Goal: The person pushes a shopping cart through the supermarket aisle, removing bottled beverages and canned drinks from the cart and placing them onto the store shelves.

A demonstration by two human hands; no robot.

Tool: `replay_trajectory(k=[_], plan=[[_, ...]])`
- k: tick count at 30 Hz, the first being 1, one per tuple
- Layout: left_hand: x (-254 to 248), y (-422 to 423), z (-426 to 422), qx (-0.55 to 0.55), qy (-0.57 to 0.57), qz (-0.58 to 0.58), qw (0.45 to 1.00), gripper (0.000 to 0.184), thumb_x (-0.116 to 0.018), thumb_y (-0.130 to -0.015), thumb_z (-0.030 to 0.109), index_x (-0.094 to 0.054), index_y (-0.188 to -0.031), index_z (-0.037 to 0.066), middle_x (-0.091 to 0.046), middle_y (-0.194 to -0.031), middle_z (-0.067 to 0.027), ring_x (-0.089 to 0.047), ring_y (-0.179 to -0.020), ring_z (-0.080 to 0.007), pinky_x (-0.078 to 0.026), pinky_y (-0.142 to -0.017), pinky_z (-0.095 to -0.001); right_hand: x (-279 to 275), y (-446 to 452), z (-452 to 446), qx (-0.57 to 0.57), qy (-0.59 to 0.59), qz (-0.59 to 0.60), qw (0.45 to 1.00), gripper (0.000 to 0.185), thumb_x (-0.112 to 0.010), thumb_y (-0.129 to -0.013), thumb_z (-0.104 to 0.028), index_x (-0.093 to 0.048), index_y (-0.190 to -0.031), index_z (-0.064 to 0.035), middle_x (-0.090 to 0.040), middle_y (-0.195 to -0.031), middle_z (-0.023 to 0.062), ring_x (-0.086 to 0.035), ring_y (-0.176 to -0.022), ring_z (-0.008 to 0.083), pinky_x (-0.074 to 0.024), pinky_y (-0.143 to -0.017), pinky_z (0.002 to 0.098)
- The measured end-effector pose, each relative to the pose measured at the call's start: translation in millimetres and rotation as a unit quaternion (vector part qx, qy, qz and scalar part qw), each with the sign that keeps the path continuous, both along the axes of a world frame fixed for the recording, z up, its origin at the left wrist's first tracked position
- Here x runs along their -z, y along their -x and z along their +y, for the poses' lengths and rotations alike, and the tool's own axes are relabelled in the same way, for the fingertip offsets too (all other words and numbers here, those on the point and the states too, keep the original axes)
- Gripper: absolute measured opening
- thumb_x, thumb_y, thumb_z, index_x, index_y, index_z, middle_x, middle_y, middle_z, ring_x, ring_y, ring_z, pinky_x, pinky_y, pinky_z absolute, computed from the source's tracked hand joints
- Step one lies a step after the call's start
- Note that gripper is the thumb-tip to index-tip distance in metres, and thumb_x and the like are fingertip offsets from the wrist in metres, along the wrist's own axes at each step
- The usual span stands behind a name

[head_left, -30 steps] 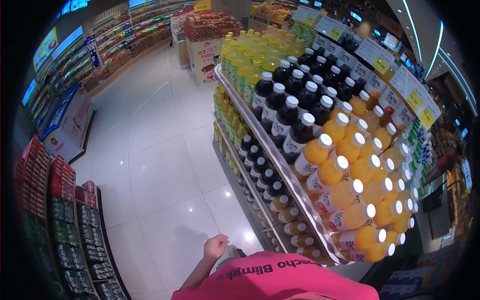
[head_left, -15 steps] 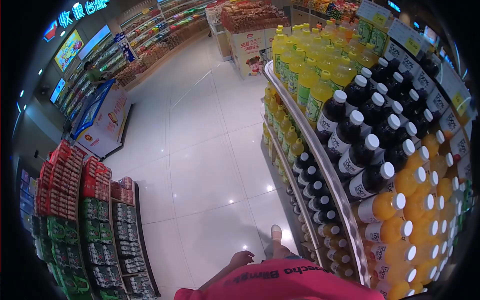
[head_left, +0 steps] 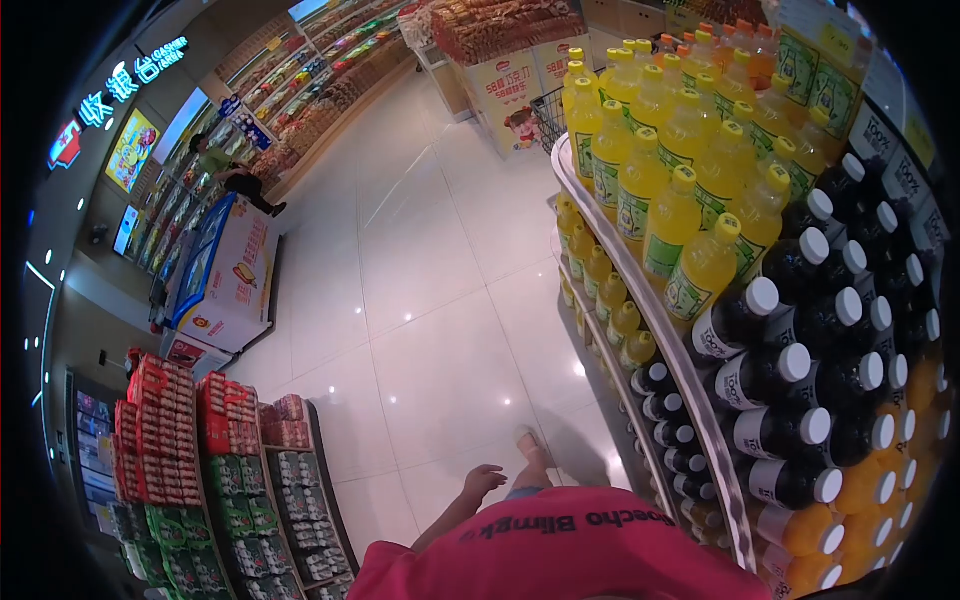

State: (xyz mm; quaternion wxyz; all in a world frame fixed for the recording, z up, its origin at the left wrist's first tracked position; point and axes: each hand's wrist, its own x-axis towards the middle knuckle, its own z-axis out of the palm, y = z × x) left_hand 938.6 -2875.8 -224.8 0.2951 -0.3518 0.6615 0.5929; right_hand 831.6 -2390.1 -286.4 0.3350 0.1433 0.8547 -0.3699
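My left hand (head_left: 485,480) hangs low in front of my pink shirt (head_left: 560,545), over the tiled floor. Its fingers are loosely stretched with nothing visible in them, and it touches no goods. My right hand is out of view. To my right is a curved display shelf (head_left: 665,310). It carries yellow drink bottles (head_left: 672,225) with yellow caps, dark juice bottles (head_left: 768,375) with white caps, and orange juice bottles (head_left: 805,530). One of my feet (head_left: 530,445) shows ahead on the floor.
Stacked red multipacks (head_left: 165,430) and green multipacks (head_left: 185,535) stand on shelves at left. Beyond them is a chest freezer (head_left: 225,285), with a person (head_left: 225,165) beside it. A snack display (head_left: 500,35) stands ahead. Pale floor tiles (head_left: 420,260) run between the displays.
My view has moved forward and turned, so the yellow bottles appear larger and the dark bottles sit lower. My left hand has swung slightly up in view. The person by the freezer shows more fully.
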Motion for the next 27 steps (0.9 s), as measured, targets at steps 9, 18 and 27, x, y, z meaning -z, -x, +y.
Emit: replay_trajectory(k=[9,18,27], plan=[[32.6,153.8,-173.1,-0.22,-0.062,-0.066,0.971,0.031,-0.052,-0.089,0.011,-0.051,-0.118,-0.002,-0.063,-0.103,-0.0175,-0.063,-0.09,-0.0255,-0.051,-0.07,-0.0299,54.6,-14.4,-99.0,0.048,-0.069,-0.169,0.982,0.04,-0.062,-0.081,-0.028,-0.059,-0.111,-0.0018,-0.065,-0.088,0.0118,-0.061,-0.083,0.0192,-0.0474,-0.072,0.032],[30.0,414.6,-235.7,-0.184,-0.151,-0.039,0.971,0.029,-0.05,-0.09,0.013,-0.052,-0.116,0.0,-0.064,-0.099,-0.014,-0.063,-0.087,-0.0239,-0.051,-0.072,-0.0301,-60.8,207.2,-261.6,0.265,0.276,0.0,0.924,0.035,-0.062,-0.085,-0.02,-0.057,-0.112,0.001,-0.063,-0.088,0.0081,-0.06,-0.083,0.012,-0.0468,-0.071,0.0234],[-35.7,579.7,-206.0,-0.003,-0.11,0.018,0.994,0.033,-0.051,-0.088,0.007,-0.048,-0.12,-0.001,-0.064,-0.1,-0.0116,-0.064,-0.088,-0.017,-0.05,-0.075,-0.0261,-108.6,431.5,-331.5,0.209,0.433,-0.006,0.877,0.031,-0.062,-0.086,-0.017,-0.057,-0.11,0.0016,-0.06,-0.093,0.0048,-0.056,-0.089,0.0115,-0.046,-0.081,0.0242]])
